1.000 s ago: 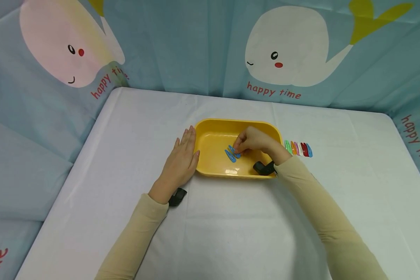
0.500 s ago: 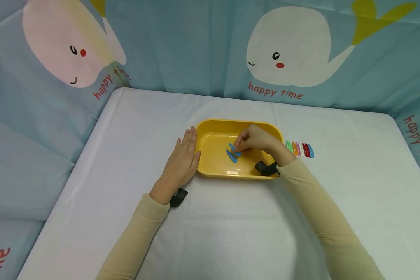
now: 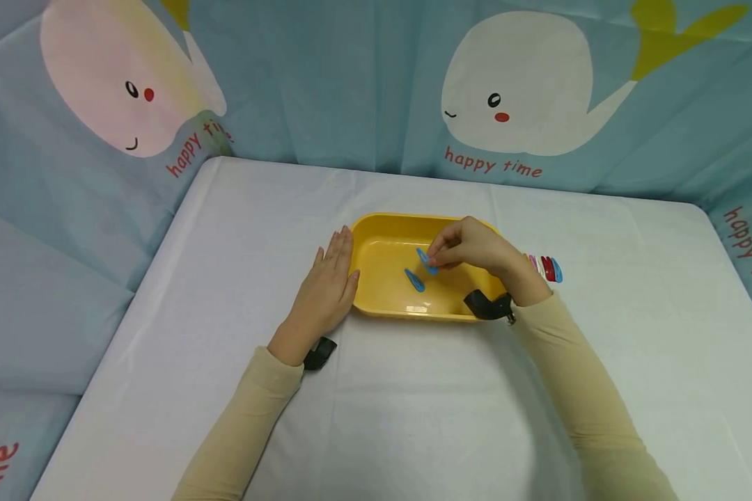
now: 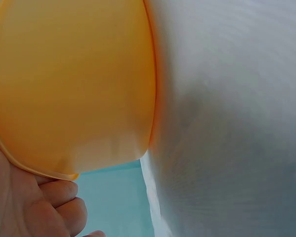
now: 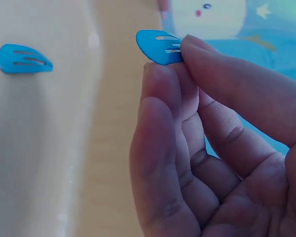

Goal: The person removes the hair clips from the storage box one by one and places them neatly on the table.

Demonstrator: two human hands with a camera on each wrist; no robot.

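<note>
My right hand [image 3: 473, 247] pinches a blue snap hair clip [image 3: 425, 260] between thumb and fingertips, held above the yellow tray [image 3: 379, 278]. The right wrist view shows this clip's rounded, slotted end sticking out past the fingertips. A second blue hair clip [image 3: 415, 280] lies on the tray floor, nearer the front. At the tray's left end, my left hand [image 3: 326, 285] rests along the rim with its fingers straight. Seen from the left wrist, that hand [image 4: 42, 210] is right at the rim of the tray [image 4: 79, 84].
Beside the tray's right end, a row of colored hair clips [image 3: 545, 268] lies on the white tablecloth [image 3: 413, 403], partly hidden by my right wrist. A blue curtain [image 3: 332, 90] with whale prints stands behind the table's back edge.
My right hand has lifted one blue hair clip off the tray floor and moved slightly up and right with it. The other blue clip and the left hand stay in place.
</note>
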